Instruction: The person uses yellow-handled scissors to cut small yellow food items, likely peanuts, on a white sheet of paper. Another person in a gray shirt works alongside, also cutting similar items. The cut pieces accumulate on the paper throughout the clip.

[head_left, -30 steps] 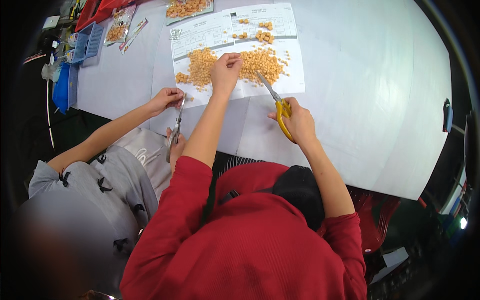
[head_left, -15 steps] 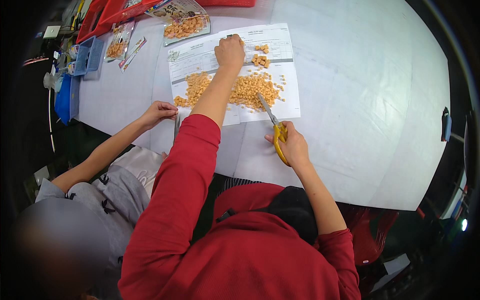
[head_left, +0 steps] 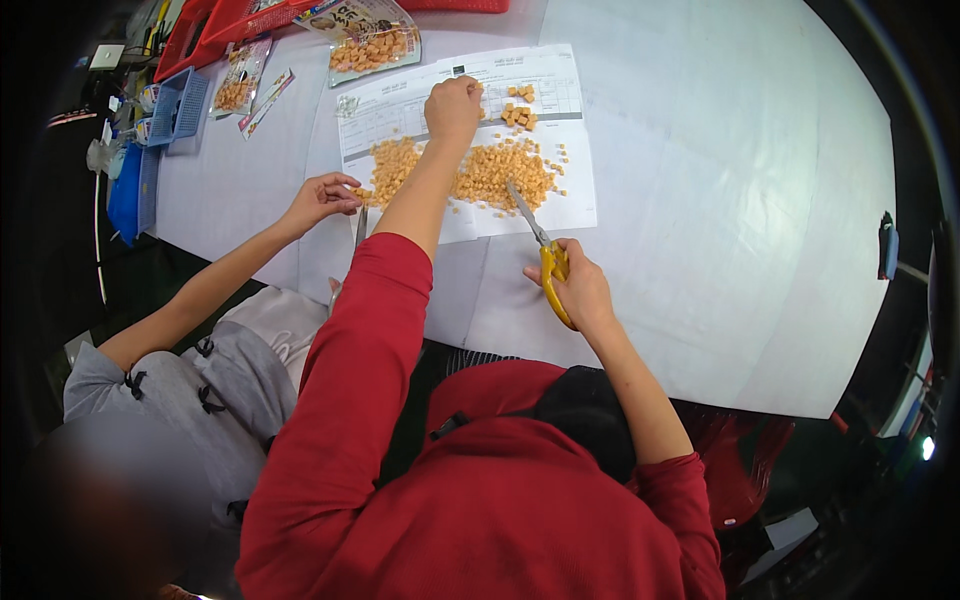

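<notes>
My right hand (head_left: 583, 288) grips yellow-handled scissors (head_left: 548, 254) by the loops. Their blades point up and left, with the tips at the pile of small orange cubes (head_left: 500, 172). My left hand (head_left: 453, 112) reaches to the far part of the printed sheets (head_left: 580, 215), fingers bent and drawn together beside a few bigger cubes; what they hold is hidden. To the right of it are two little groups of larger orange cubes (head_left: 519, 117). My left forearm crosses over the small cubes and hides part of them.
At left, a co-worker's hand (head_left: 322, 198) is by the pile's left end, near another metal blade (head_left: 361, 226). Clear bags of orange cubes (head_left: 372, 50), a blue basket (head_left: 178, 105) and red trays (head_left: 225, 25) stand at the far left of the white table (head_left: 720, 200).
The co-worker's hand has shifted right, to the small cubes. My left hand stays at the far part of the sheets, and the scissors have barely moved.
</notes>
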Action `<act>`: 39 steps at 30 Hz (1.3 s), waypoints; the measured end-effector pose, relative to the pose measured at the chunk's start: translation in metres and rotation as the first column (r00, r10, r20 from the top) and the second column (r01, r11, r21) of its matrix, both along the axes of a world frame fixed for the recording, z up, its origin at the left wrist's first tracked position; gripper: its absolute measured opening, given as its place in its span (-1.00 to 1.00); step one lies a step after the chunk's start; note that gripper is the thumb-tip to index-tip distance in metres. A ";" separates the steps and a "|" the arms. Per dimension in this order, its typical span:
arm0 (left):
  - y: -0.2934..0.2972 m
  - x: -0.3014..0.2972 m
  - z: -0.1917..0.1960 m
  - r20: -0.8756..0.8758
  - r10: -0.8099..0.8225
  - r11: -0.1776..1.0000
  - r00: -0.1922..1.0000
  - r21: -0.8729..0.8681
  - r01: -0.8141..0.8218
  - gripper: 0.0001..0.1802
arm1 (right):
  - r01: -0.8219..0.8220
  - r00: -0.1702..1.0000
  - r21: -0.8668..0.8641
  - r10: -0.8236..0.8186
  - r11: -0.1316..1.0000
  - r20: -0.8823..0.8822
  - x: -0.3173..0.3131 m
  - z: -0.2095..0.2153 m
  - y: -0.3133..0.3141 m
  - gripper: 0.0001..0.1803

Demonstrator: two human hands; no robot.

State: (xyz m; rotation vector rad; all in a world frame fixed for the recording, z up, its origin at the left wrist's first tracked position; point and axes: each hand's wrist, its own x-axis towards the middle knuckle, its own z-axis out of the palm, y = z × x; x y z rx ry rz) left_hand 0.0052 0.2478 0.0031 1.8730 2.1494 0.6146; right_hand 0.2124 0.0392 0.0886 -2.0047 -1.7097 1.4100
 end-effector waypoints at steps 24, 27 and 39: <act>-0.203 -0.013 0.022 0.846 0.527 0.850 -0.079 -0.524 0.052 -0.70 | -0.065 0.997 0.031 0.066 0.997 -0.039 -0.026 -0.028 -0.049 -0.24; -0.223 -0.015 0.023 0.856 0.515 0.857 -0.052 -0.514 0.026 -0.72 | -0.085 0.996 0.030 0.085 0.996 -0.002 -0.032 -0.022 -0.061 -0.28; -0.255 -0.007 0.032 0.875 0.480 0.876 0.057 -0.474 -0.089 -0.76 | -0.142 0.990 0.064 0.141 0.988 0.018 -0.027 -0.025 -0.087 -0.25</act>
